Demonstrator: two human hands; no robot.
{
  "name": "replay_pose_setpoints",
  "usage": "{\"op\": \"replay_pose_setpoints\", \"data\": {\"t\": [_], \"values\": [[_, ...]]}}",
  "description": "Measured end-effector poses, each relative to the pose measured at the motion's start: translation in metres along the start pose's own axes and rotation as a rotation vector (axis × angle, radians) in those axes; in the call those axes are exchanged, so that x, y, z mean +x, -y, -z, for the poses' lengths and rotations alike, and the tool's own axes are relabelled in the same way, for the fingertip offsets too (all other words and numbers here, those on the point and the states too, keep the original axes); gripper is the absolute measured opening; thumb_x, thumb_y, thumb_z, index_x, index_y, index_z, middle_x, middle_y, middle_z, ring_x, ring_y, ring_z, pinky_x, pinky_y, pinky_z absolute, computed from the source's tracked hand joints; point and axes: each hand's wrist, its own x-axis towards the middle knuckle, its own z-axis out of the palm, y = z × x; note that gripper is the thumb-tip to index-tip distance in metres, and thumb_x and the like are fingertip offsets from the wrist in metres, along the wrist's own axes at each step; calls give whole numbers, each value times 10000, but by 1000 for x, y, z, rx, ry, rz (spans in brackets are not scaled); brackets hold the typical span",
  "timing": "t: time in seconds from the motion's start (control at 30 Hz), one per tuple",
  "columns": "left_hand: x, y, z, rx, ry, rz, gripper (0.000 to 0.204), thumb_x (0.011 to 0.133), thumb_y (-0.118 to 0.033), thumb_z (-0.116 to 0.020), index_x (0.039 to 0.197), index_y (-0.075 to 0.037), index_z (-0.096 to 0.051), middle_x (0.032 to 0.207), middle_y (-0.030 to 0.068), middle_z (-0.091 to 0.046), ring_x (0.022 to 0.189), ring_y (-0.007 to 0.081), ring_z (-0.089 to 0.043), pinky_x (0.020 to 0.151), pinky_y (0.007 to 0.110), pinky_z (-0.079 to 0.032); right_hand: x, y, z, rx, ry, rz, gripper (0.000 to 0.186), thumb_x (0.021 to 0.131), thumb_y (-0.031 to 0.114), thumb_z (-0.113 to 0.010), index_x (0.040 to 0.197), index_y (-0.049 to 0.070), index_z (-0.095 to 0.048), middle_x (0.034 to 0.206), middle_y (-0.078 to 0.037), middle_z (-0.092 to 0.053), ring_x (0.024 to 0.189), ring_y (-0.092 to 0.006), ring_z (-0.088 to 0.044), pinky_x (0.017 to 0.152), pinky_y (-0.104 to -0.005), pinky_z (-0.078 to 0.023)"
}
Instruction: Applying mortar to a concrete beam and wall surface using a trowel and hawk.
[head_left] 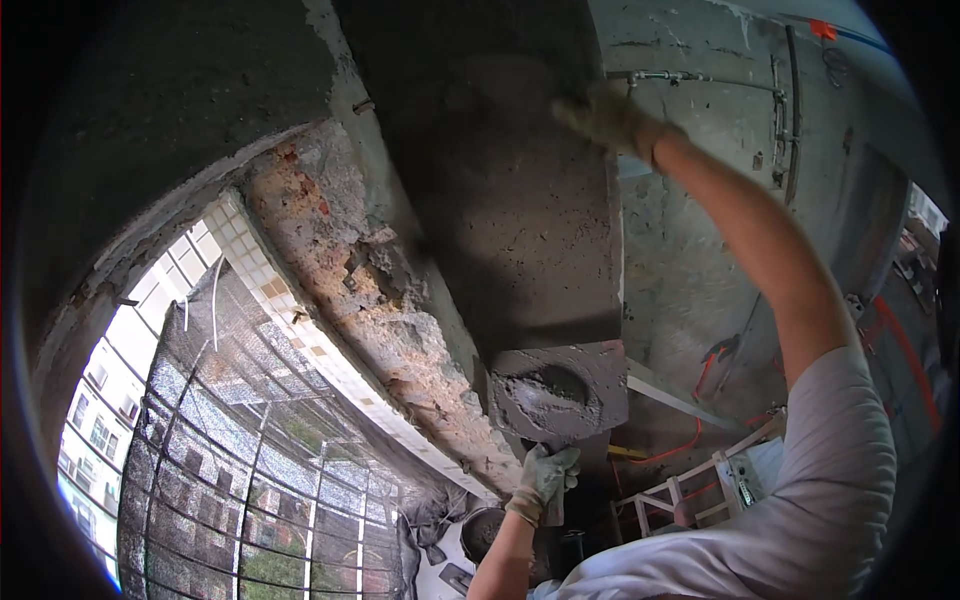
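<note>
My left hand [546, 474], in a pale work glove, is closed round the grip of a plasterer's hawk [612, 365] at the lower middle. A wet grey mound of mortar [545, 392], hollowed in its middle, lies on the hawk's plate. My right hand [607, 118], gloved too, is raised far up against the dark, freshly coated wall strip [530, 230]. Its fingers look curled, but blur and shadow hide what they hold. The hawk's far edge is close to the bottom of that coated strip.
To the left, broken masonry [375, 290] and a tiled edge [285, 305] border a window with a barred grille [240, 430]. Pipes [700, 78] run along the right-hand wall. Below stand a wooden frame [680, 495] and a dark bucket [482, 530]. An orange cord [690, 450] trails behind.
</note>
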Motion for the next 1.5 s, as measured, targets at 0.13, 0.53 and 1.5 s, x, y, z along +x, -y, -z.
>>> {"op": "replay_pose_setpoints", "data": {"t": [0.13, 0.53, 1.5], "values": [[-5, -18, -11, 26, 30, 21, 146, 866, -84, -692, 951, -53, -577, 712, 46, -572, 524, 156, -535, 431, 287, -429, -18, 36, -30, -479, 101, -223, 590, 957, 514, -544, 1259, 9, -588, 1020, -197, -705, 977, -275, -706, 716, -356, -604], [2, -61, -19, 55, 43, -213, 184, 864, -113, -688, 976, 7, -603, 697, 70, -598, 517, 173, -573, 408, 300, -437, -142, -30, -36, -60, -83, -184, 384, 927, 401, -613, 1064, 49, -678, 734, -100, -681, 634, -186, -660, 599, -339, -527], [6, -109, -14, 926, -4, -887, 342, 730, -100, -646, 1058, -135, -735, 1054, 120, -688, 886, 341, -650, 777, 415, -521, -167, 30, -69, -674, -337, 299, 342, 819, 415, -716, 1009, 139, -649, 681, -28, -608, 606, -236, -631, 534, -385, -510]]}}
